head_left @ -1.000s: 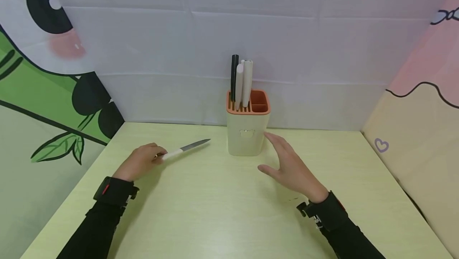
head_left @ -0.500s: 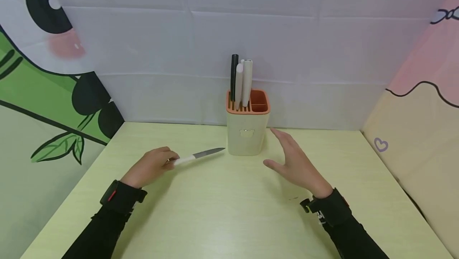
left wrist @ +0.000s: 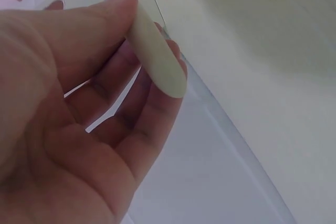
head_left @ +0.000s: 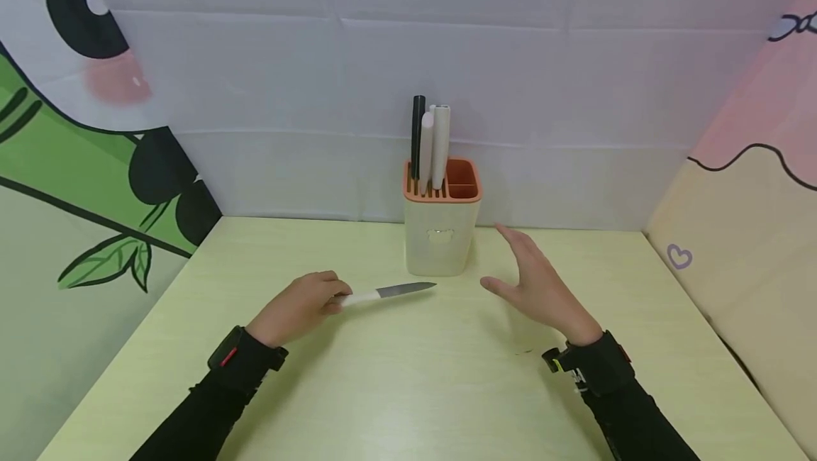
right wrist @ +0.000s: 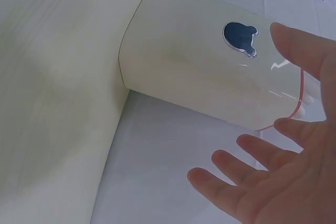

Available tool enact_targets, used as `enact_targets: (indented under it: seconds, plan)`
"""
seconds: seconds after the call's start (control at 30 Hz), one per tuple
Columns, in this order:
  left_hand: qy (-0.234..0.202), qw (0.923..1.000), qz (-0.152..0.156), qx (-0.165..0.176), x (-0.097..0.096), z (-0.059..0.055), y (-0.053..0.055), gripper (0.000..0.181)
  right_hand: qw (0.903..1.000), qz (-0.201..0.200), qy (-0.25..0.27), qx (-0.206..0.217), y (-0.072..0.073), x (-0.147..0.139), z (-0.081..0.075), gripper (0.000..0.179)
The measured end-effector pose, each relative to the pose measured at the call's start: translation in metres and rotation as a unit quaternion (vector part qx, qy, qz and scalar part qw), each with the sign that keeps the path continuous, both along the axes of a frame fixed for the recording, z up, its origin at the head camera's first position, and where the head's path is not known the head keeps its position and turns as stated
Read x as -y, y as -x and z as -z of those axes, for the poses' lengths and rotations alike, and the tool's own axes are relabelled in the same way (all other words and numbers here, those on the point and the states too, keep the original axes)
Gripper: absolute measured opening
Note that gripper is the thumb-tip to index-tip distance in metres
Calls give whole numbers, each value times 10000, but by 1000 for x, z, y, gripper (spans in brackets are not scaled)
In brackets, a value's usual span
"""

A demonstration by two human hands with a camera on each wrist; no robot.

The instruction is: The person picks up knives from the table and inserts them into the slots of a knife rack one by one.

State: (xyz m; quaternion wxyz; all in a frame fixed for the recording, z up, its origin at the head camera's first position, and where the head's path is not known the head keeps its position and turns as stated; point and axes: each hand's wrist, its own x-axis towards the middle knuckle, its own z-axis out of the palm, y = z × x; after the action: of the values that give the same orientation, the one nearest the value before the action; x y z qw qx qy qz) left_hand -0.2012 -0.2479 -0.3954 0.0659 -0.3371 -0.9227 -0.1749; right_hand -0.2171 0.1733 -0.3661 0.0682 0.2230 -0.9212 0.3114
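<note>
My left hand [head_left: 305, 307] pinches a kitchen knife by its white handle [left wrist: 157, 56], thumb on one side and fingers on the other. The knife's grey blade [head_left: 405, 289] points right, in front of the knife holder's base in the head view. That knife holder [head_left: 439, 237] is cream with an orange slotted top and stands upright against the back wall. To its right my right hand [head_left: 539, 287] hovers with fingers and thumb spread, holding nothing. In the right wrist view its open fingers [right wrist: 215, 182] overlap the holder's side.
In the holder's slots stand a black-handled item [head_left: 418, 135] and a few white-handled ones [head_left: 440, 145]. Its right side has orange open compartments [head_left: 462, 179]. Printed cloth walls [head_left: 542, 92] border the pale wooden table [head_left: 408, 390] at the back and sides.
My left hand has carried the knife right and a little toward me, its tip now in front of the holder. My right hand has drifted slightly right, away from the holder.
</note>
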Motion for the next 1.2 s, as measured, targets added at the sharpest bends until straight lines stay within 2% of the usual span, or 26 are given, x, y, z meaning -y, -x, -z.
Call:
enact_targets:
  seconds: [0.13, 0.3, 0.57, 0.9, 1.2]
  plan:
    - [23, 9997, 228, -99, -17, 2, 1, 20, 9999, 27, -73, 149, 2, -9, -2, 96]
    - [55, 9989, 412, -206, -40, 5, 8, 21, 9994, -2, -186, 280, 5, -23, -5, 93]
    - [175, 9981, 578, -88, -75, 8, 22, 18, 9983, -198, -286, 467, 9, -41, -6, 93]
    - [317, 9951, 916, -181, -117, 12, 29, 14, 9967, -208, -380, 683, 10, -47, -7, 93]
    - [373, 9954, 879, 9, -138, 19, 31, 16, 9968, -211, -389, 669, 11, -47, -10, 92]
